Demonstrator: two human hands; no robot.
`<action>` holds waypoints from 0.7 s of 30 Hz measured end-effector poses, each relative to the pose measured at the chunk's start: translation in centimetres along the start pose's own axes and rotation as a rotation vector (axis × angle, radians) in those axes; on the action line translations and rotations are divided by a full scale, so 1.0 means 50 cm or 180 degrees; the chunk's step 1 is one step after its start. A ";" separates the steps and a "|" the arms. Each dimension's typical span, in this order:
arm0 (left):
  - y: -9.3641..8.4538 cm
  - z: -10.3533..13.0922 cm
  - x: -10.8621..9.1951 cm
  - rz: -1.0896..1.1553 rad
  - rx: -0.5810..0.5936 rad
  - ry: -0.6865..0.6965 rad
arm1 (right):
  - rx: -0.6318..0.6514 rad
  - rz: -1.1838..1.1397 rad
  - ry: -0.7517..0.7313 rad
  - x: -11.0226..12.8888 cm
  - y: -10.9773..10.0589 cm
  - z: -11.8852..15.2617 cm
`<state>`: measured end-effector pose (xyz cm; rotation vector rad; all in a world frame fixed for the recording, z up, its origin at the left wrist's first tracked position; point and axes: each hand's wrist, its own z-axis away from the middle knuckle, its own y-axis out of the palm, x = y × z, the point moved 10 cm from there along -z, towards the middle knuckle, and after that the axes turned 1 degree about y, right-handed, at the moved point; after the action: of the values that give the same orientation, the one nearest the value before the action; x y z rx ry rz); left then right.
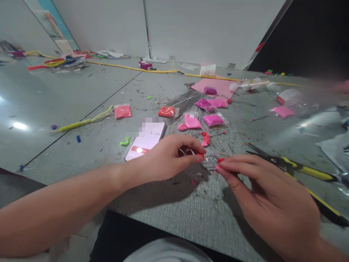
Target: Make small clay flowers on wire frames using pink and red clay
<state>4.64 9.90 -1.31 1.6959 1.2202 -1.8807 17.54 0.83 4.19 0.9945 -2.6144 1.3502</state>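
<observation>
My left hand (170,156) pinches a small lump of red clay (200,157) between thumb and fingertips. Opposite it, the fingertips of my right hand (275,200) are closed on a tiny pink and red clay piece (220,161). Between the hands several thin dark wires (209,163) lie at the table; whether the right-hand piece sits on one I cannot tell. Just beyond is a curved cluster of red and pink clay bits (205,139). A lit phone (147,136) lies behind my left wrist, partly covered by it.
Pliers with yellow and black handles (308,171) lie beside my right hand. Farther back are bags of pink clay (214,119) and red clay (167,111), a bundle of thin wires (185,102), a pink sheet (222,84), a plastic bottle (253,83) and a yellow cable (122,67).
</observation>
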 end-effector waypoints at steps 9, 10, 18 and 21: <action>0.062 0.018 -0.007 0.2003 0.0564 -0.0400 | 0.0171 -0.0262 -0.0405 0.027 -0.005 -0.011; 0.062 0.018 -0.008 0.2019 0.0553 -0.0402 | 0.0179 -0.0273 -0.0445 0.031 -0.006 -0.011; 0.069 0.026 -0.001 0.1988 0.0596 -0.0600 | 0.0189 -0.0259 -0.0555 0.045 -0.008 -0.015; 0.072 0.029 0.001 0.1872 0.0633 -0.0643 | 0.0162 -0.0322 -0.0574 0.049 -0.006 -0.018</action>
<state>6.30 6.72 -2.81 1.6677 0.3997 -1.7735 15.51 0.11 5.71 1.2945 -2.6229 1.3706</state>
